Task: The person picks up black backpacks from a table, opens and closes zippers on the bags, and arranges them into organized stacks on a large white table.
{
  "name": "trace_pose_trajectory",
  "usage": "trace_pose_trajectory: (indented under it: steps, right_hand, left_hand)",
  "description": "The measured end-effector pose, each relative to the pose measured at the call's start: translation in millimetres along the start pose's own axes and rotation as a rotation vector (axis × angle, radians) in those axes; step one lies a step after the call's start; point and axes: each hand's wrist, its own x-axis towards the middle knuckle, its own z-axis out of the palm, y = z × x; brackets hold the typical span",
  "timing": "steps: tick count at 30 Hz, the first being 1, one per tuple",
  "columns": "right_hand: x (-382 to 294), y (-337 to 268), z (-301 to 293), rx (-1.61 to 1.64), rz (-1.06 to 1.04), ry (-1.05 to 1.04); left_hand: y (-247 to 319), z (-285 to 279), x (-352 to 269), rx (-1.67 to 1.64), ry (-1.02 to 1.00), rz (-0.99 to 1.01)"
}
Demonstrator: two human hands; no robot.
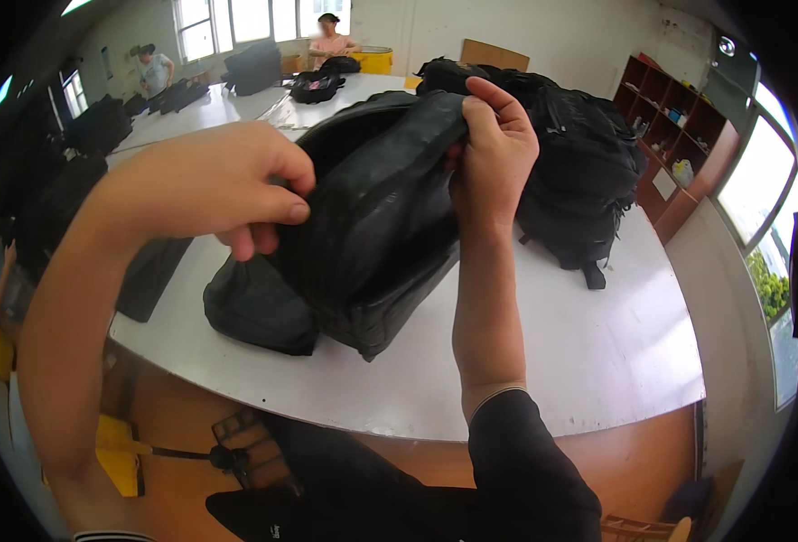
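A black bag (pixel 378 203), apparently a backpack, is held tilted above the white table, its main opening spread. My right hand (pixel 497 149) grips the upper edge of its panel between thumb and fingers. On the other side, my left hand (pixel 250 186) pinches the bag's left edge with thumb and forefinger; the exact contact is partly hidden by the fingers. The dark interior shows as a gap near the top. Beneath my left hand, a smaller dark pouch-like piece (pixel 256 308) rests on the table, against the bag's lower side.
More black backpacks (pixel 568 156) are piled on the white table (pixel 575 366) to the right. Black bags (pixel 94 129) are heaped at left. Two people (pixel 331 40) stand across the room. A wooden shelf unit (pixel 683 122) is by the windows; a pedestal-like stool base (pixel 226 457) sits below the table edge.
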Motion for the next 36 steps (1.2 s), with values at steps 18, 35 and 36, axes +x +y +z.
trace_pose_trajectory:
  steps: [18,35,36]
  right_hand:
    - [13.2,75.0,-24.6,-0.040,-0.053,0.072]
    - [-12.8,73.4,18.1,0.014,-0.057,0.091]
    - [-11.4,72.7,15.9,0.005,-0.063,0.091]
  left_hand:
    - [-28.1,69.8,25.5,-0.093,0.305,0.068]
    - [-40.9,158.8,-27.2,-0.398,0.383,-0.091]
    - [-44.9,152.4,-24.1,-0.340,0.427,-0.090]
